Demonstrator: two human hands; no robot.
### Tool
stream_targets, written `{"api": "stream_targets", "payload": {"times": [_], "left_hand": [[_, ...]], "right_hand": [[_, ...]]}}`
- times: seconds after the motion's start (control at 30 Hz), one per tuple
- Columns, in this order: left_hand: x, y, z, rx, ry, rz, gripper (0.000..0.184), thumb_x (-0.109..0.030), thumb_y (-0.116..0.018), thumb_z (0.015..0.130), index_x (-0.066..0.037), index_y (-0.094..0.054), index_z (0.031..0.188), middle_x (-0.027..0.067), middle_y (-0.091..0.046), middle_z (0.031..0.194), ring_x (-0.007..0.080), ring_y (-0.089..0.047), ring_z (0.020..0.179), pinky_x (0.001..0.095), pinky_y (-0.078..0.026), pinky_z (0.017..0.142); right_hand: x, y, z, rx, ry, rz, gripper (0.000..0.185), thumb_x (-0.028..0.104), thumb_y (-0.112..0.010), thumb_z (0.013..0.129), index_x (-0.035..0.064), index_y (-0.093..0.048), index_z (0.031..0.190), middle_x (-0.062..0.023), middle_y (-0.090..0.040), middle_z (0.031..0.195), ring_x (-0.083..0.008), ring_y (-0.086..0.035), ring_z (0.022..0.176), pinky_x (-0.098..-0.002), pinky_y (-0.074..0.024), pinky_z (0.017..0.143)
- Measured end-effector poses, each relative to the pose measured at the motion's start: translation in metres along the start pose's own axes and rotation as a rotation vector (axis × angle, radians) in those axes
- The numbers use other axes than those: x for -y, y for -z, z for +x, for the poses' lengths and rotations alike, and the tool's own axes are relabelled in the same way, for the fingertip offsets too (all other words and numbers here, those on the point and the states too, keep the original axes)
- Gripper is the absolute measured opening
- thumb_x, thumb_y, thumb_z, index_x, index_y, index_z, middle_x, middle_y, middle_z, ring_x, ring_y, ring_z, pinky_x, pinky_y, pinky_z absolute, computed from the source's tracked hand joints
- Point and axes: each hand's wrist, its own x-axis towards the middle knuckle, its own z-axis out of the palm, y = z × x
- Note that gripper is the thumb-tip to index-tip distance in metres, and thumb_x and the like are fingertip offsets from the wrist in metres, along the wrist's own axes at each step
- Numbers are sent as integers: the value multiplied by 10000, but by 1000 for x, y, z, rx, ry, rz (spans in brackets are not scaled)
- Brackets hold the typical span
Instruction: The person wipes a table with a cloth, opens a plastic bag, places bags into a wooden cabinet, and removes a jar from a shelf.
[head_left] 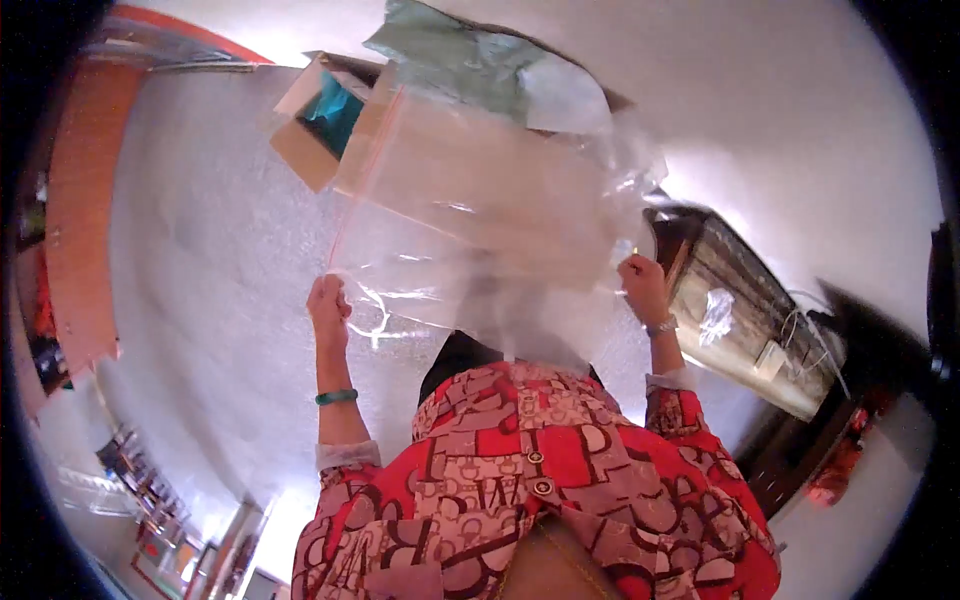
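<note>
A large clear plastic bag (440, 215) with a red strip along its left edge is spread out in front of my body. My left hand (328, 310) is closed on the bag's near left corner, and a thin white loop hangs beside it. On the other side, my right hand (643, 282) grips the bag's right edge with curled fingers. Through the film I make out brown cardboard and dark lower clothing. The bag looks thin and wrinkled, with its far right part bunched up.
An open cardboard box (305, 150) with teal plastic inside stands beyond the bag. Next to it, grey-green plastic sheeting (460, 65) lies over more cardboard. A wooden piece of furniture (745, 320) with crumpled plastic on it is at the right. An orange-brown panel (90, 210) stands far left.
</note>
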Motion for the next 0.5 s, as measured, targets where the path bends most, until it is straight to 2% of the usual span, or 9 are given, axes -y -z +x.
{"api": "stream_targets", "payload": {"times": [0.07, 0.13, 0.2, 0.23, 0.33, 0.37, 0.43, 0.47, 0.5], "left_hand": [[7, 13, 5, -8, -49, -8, 104, -165, -561, 809, -104, -507, 745, -53, -349, 568, 32, -293, 462, 178, -225, 387], [1, 20, 4, -83, -84, 35, 96, -163, -561, 812, -106, -507, 756, -56, -338, 569, 27, -279, 458, 176, -218, 384], [-4, 34, 6, -43, -124, 25, 92, -172, -580, 825, -154, -510, 768, -75, -369, 570, 10, -314, 445, 165, -256, 366], [-15, 28, -1, -107, -119, -1, 106, -183, -541, 837, -96, -507, 787, -52, -348, 581, 22, -274, 462, 167, -210, 384], [-25, 38, -1, -177, -202, -66, 95, -180, -537, 838, -94, -512, 807, -49, -348, 583, 24, -274, 461, 165, -208, 382], [-32, 40, -3, -194, -190, -53, 94, -181, -541, 836, -91, -517, 821, -36, -387, 623, 28, -274, 458, 175, -219, 389], [-46, 32, -11, -179, -220, -42, 103, -189, -545, 835, -89, -518, 825, -29, -405, 650, 31, -272, 457, 178, -226, 398], [-53, 26, -14, -173, -248, -39, 113, -197, -549, 835, -88, -520, 830, -22, -424, 676, 34, -270, 455, 180, -232, 407], [-62, 18, -20, -169, -246, -55, 119, -196, -543, 847, -82, -511, 839, 8, -503, 771, 39, -269, 452, 185, -237, 422]], "right_hand": [[-10, -9, -11, -32, -5, 28, 188, 151, -529, 774, -7, -544, 673, -110, -494, 515, -177, -501, 480, -328, -384, 466], [4, -20, -15, -27, 99, 31, 171, 149, -526, 789, 2, -530, 703, -165, -515, 567, -284, -517, 508, -366, -388, 482], [13, -28, -12, -20, 154, 28, 162, 155, -524, 796, 9, -534, 728, -174, -524, 594, -313, -518, 532, -376, -389, 492], [21, -33, -9, 2, 226, 22, 155, 161, -522, 803, 16, -538, 754, -184, -532, 621, -342, -520, 556, -387, -389, 502], [45, -40, 1, -21, 324, 24, 152, 175, -532, 802, 24, -539, 782, -172, -527, 623, -344, -521, 572, -388, -386, 499], [45, -43, 8, -29, 316, 28, 152, 175, -532, 802, 24, -539, 782, -172, -527, 623, -344, -521, 572, -388, -386, 499], [45, -45, 25, -96, 468, -66, 137, 126, -537, 805, -1, -560, 759, -86, -519, 567, -113, -507, 546, -291, -401, 496], [46, -44, 31, -104, 461, -65, 137, 126, -537, 805, -1, -560, 759, -86, -519, 567, -113, -507, 546, -291, -401, 496], [50, -41, 35, -106, 380, 47, 136, 138, -548, 804, 5, -569, 784, -69, -526, 574, -109, -503, 547, -285, -404, 499]]}}
